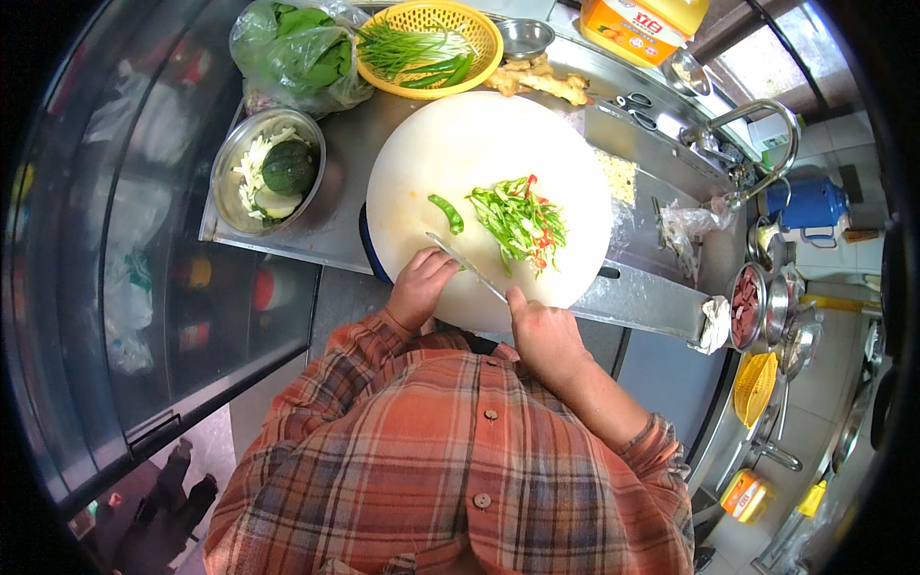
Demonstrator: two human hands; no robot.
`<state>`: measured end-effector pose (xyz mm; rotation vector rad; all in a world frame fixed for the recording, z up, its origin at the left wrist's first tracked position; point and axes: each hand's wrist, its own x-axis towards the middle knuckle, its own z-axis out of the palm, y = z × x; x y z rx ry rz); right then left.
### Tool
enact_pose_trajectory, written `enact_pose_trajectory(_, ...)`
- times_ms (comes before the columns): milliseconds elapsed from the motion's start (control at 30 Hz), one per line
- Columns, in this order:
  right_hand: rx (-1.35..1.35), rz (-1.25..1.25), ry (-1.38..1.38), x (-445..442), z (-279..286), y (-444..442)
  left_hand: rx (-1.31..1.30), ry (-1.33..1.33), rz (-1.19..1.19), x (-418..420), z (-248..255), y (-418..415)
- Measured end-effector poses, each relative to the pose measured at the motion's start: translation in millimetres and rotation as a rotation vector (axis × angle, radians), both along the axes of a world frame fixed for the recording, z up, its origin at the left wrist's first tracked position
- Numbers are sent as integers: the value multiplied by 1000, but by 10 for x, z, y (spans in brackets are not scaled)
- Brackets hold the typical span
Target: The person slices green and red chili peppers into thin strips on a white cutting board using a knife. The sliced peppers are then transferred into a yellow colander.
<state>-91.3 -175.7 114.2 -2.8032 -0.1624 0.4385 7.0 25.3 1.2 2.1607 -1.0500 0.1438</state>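
My right hand [546, 332] grips a knife [471, 269], its blade slanting up and left over a round white cutting board [489, 129]. Close against the blade's left side, the fingers of my left hand [424, 280] are curled down on the board. A bit of green pepper [462, 269] shows by those fingertips; the rest of it is hidden by hand and blade. Just beyond the knife tip lies a curved green chili pepper [447, 214]. Shredded green and red peppers [521, 223] are heaped on the board's right half.
A steel bowl [223, 198] with a dark green squash and pale strips stands left. Behind the board are bagged leafy greens [305, 54], a yellow basket [492, 36] of scallions and chilies, and ginger [539, 77]. Scissors [637, 109] and a faucet [787, 118] lie right, by the sink.
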Motion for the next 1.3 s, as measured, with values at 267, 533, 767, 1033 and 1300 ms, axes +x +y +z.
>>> enact_pose_trajectory(267, 36, -100, 93, 145, -257, 74, 3, 22, -32, 16, -86, 17)
enact_pose_trajectory(533, 38, -45, 106, 120, -188, 100, -52, 10, -36, 43, -29, -2)
enact_pose_trajectory(767, 58, -37, 124, 126, 64, 19, -30, -12, -15, 6, -54, 53)
enact_pose_trajectory(1033, 74, -127, 189, 221, -192, 30, -29, -12, -38, 20, -91, 35)
enact_pose_trajectory(1300, 140, -109, 199, 195, -66, 9, -24, -17, -37, 2, -89, 55)
